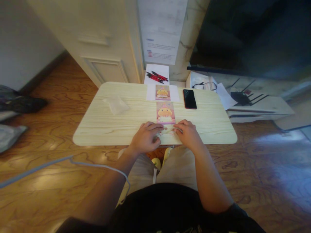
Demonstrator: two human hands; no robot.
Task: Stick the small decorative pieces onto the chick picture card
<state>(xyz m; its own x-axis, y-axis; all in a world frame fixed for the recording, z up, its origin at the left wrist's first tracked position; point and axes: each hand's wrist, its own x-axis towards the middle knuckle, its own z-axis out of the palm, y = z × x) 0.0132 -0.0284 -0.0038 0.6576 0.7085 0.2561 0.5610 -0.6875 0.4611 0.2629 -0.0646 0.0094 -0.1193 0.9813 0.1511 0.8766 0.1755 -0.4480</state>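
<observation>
Near the table's front edge lies a small pale sheet (166,133) with tiny pink and red marks, perhaps stickers; its outline is hard to make out. My left hand (147,136) rests at its left side, fingers stretched over the edge and thumb apart. At the right side, my right hand (187,133) has bent fingers, with thumb and forefinger closed at the sheet's edge. Just beyond the fingertips is a pink card (165,113) with a yellow cartoon figure. A similar card (162,93) lies farther back on white paper (175,93).
On the table (209,126) are a dark phone (190,99) at right and a clear plastic bag (117,105) at left. Several red and black pens (156,77) lie on paper behind. A router (240,98) stands on the cabinet. A pale cord (102,165) crosses my left forearm.
</observation>
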